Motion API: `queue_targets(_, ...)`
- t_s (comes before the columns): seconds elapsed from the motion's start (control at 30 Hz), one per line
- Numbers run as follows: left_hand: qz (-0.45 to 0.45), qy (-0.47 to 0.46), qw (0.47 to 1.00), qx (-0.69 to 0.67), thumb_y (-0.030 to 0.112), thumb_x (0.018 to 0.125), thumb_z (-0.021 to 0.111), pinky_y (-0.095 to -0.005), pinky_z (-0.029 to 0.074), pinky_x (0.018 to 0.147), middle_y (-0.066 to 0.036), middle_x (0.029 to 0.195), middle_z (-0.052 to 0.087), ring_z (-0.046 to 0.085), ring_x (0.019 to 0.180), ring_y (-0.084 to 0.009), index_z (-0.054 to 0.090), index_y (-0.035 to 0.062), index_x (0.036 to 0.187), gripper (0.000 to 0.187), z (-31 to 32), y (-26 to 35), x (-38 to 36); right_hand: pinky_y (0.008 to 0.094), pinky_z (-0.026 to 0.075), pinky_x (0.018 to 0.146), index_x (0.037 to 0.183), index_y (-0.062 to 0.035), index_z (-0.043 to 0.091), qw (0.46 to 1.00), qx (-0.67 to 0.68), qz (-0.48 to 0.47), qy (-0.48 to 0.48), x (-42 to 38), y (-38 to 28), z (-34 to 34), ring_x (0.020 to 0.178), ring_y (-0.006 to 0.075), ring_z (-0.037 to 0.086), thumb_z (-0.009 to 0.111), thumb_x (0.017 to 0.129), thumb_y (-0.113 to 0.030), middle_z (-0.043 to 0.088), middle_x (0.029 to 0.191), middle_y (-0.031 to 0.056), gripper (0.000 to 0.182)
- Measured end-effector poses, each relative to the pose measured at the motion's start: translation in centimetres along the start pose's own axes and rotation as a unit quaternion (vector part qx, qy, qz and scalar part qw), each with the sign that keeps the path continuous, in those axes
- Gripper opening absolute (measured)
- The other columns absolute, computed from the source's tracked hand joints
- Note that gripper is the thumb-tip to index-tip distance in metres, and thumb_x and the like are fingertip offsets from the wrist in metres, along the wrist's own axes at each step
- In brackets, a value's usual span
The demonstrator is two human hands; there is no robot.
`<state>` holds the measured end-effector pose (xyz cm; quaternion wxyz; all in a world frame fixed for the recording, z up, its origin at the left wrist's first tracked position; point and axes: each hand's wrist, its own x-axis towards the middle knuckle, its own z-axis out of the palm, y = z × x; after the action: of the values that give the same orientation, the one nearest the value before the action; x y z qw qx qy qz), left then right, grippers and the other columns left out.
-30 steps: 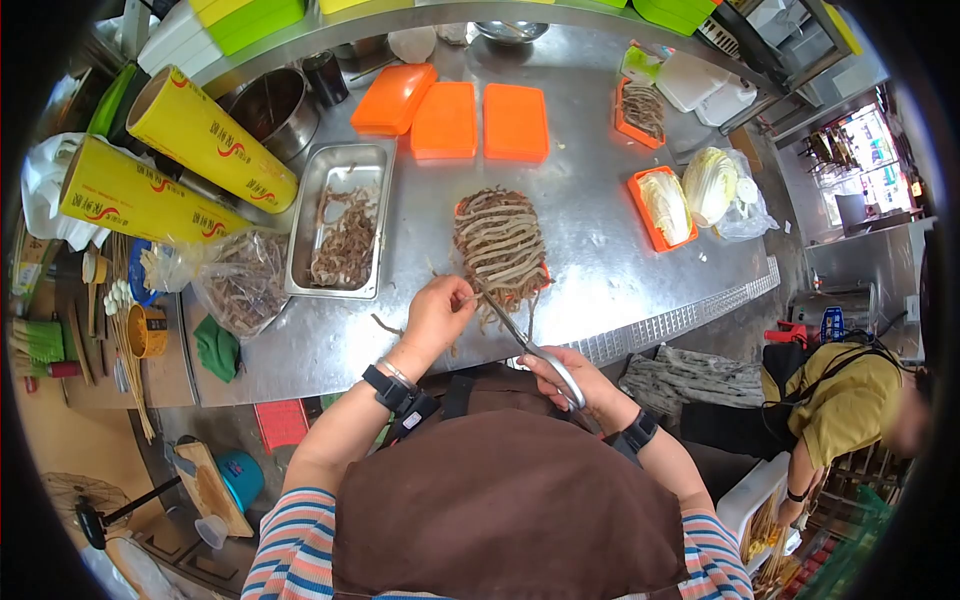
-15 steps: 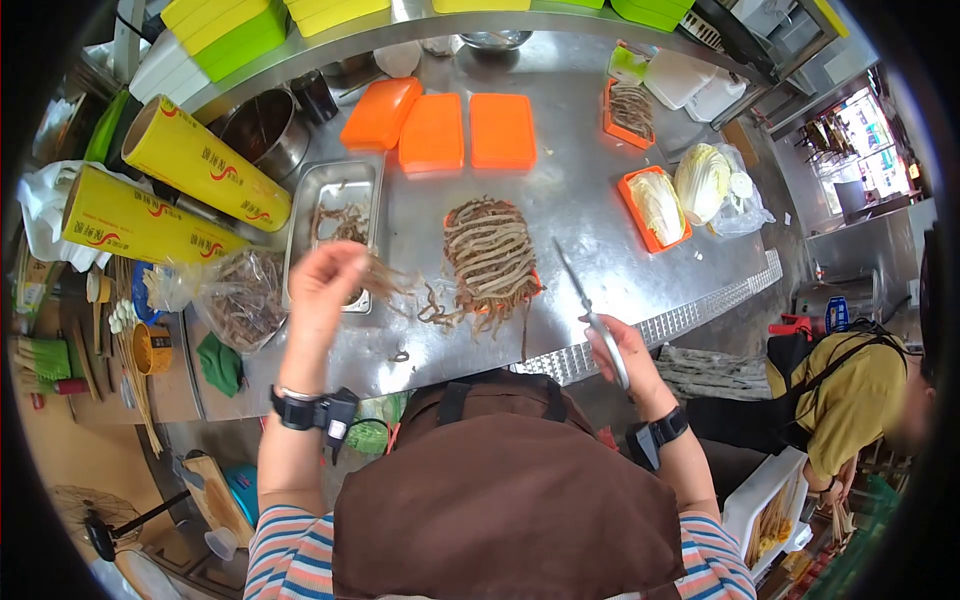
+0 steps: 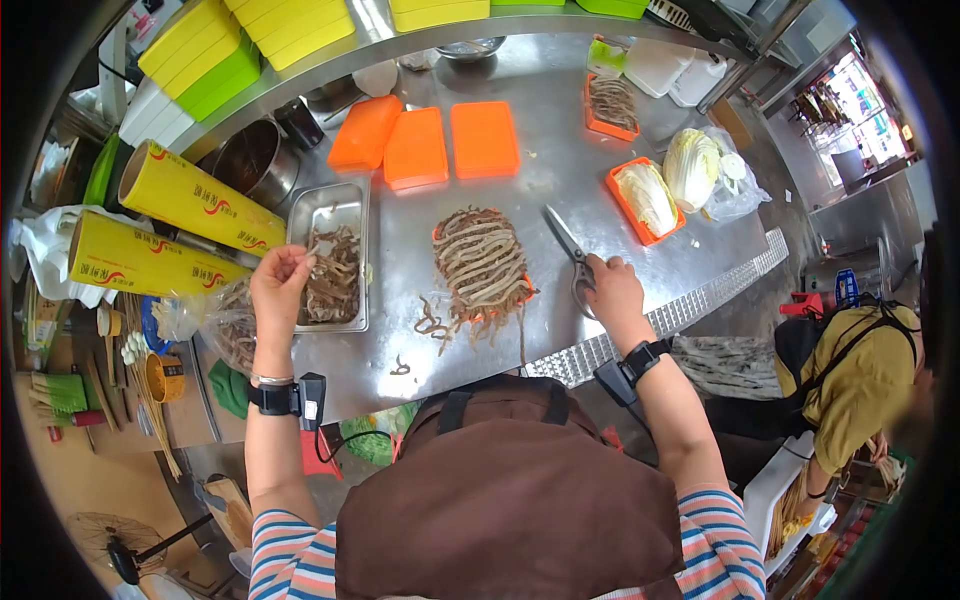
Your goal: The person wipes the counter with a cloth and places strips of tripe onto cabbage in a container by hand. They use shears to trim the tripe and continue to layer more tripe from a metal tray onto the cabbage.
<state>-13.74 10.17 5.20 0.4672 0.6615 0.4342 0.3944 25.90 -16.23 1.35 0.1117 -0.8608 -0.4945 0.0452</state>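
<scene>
My left hand (image 3: 279, 287) is over the left rim of a steel tray (image 3: 365, 255), thumb and fingers pinched together. Brown, wrinkled strips (image 3: 335, 285) lie in that tray right beside the fingertips; whether any are in the pinch I cannot make out. My right hand (image 3: 614, 292) has its fingers at the handles of a pair of scissors (image 3: 571, 240), which rests on the steel table with its blades pointing away from me. Between my hands, a pile of similar strips (image 3: 482, 262) lies in rows over an orange container, mostly hidden, with loose ends trailing at its lower left.
Orange boxes (image 3: 485, 140) stand at the back. To the right are a cabbage in an orange tray (image 3: 648, 200), another cabbage (image 3: 690, 172) and a filled orange box (image 3: 611, 105). Yellow film rolls (image 3: 200, 205) lie left. A co-worker (image 3: 850, 390) bends at the far right.
My left hand has moved left to the steel tray, and the strips that hung from it are no longer over the table. My right hand has lowered the scissors forward onto the table.
</scene>
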Motion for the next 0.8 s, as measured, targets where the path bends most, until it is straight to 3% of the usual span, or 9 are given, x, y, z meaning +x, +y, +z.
queue_targets(0.1,-0.021,-0.015,0.999,0.027,0.001,0.082,0.071,-0.0215,0.048,0.073,0.000,0.088,0.064,0.061,0.080,-0.0108,0.063,0.0017,0.095,0.016,0.5,-2.0,-0.5,0.0417,0.051,0.069,0.092,-0.0092,0.065,0.991,0.065,-0.105,0.046,-0.2,-1.3,0.5,0.082,0.0309,0.062,0.066,0.074,-0.011,0.062,0.089,0.0122,0.018)
queue_targets(0.2,0.173,0.036,0.910,0.375,0.006,0.070,0.076,-0.0382,0.049,0.079,-0.011,0.094,0.063,0.060,0.090,-0.0326,0.066,0.0074,0.087,0.020,2.6,0.8,-2.0,0.0412,0.051,0.067,0.087,-0.0078,0.064,0.978,0.187,-0.080,-0.052,-0.9,-4.1,0.4,0.077,0.0314,0.063,0.066,0.076,-0.010,0.063,0.084,0.0121,0.011)
queue_targets(0.3,0.197,-0.126,0.928,0.291,0.006,0.071,0.074,-0.0390,0.050,0.079,-0.009,0.091,0.063,0.061,0.087,-0.0302,0.065,0.0076,0.086,0.018,7.4,3.1,-5.0,0.0393,0.051,0.067,0.086,-0.0054,0.064,0.964,0.245,-0.080,-0.067,-2.0,-5.3,0.6,0.073,0.0304,0.063,0.066,0.078,-0.009,0.064,0.079,0.0126,0.009)
queue_targets(0.37,0.247,-0.172,0.926,0.230,0.008,0.072,0.074,-0.0400,0.050,0.080,-0.007,0.093,0.063,0.060,0.091,-0.0292,0.066,0.0090,0.087,0.018,11.6,3.4,-7.0,0.0370,0.051,0.068,0.088,-0.0045,0.064,0.943,0.320,-0.038,-0.087,-2.8,-5.4,1.2,0.073,0.0292,0.063,0.066,0.080,-0.009,0.063,0.078,0.0120,0.009)
queue_targets(0.43,0.270,-0.221,0.908,0.230,0.017,0.072,0.077,-0.0449,0.043,0.094,-0.011,0.118,0.055,0.051,0.112,-0.0338,0.065,0.0122,0.107,0.037,14.8,2.6,-7.6,0.0358,0.051,0.068,0.090,-0.0039,0.064,0.938,0.333,-0.017,-0.096,-3.7,-4.7,1.5,0.073,0.0288,0.063,0.067,0.079,-0.008,0.063,0.081,0.0120,0.012)
queue_targets(0.5,0.293,-0.224,0.895,0.249,0.023,0.073,0.077,-0.0481,0.038,0.101,-0.014,0.130,0.050,0.045,0.121,-0.0367,0.062,0.0142,0.118,0.049,17.4,2.7,-7.8,0.0368,0.051,0.071,0.093,-0.0042,0.063,0.955,0.297,-0.003,0.001,-4.3,-3.4,2.3,0.080,0.0299,0.063,0.068,0.077,-0.008,0.063,0.089,0.0129,0.017)
queue_targets(0.6,0.279,-0.214,0.873,0.338,0.038,0.075,0.073,-0.0577,0.013,0.113,-0.020,0.152,0.022,0.017,0.140,-0.0430,0.042,0.0115,0.140,0.076,19.9,3.0,-7.4,0.0414,0.048,0.083,0.105,-0.0056,0.061,0.979,0.189,-0.012,0.070,-4.3,-1.9,1.7,0.099,0.0345,0.057,0.070,0.074,-0.007,0.059,0.107,0.0161,0.033)
queue_targets(0.7,0.247,-0.178,0.889,0.343,0.037,0.078,0.070,-0.0567,0.012,0.113,-0.020,0.152,0.022,0.017,0.141,-0.0433,0.040,0.0079,0.141,0.076,21.4,3.1,-6.6,0.0452,0.045,0.091,0.116,-0.0049,0.057,0.986,0.094,0.010,0.134,-4.1,-0.7,2.2,0.106,0.0385,0.053,0.070,0.074,-0.008,0.054,0.118,0.0186,0.044)
queue_targets(0.8,0.213,-0.157,0.895,0.360,0.037,0.086,0.061,-0.0563,0.013,0.113,-0.019,0.151,0.026,0.020,0.140,-0.0417,0.037,0.0051,0.142,0.069,22.6,2.0,-5.5,0.0434,0.047,0.089,0.122,-0.0041,0.054,0.993,0.099,0.043,0.037,-3.5,0.8,3.3,0.108,0.0377,0.052,0.066,0.075,-0.005,0.054,0.120,0.0197,0.049)
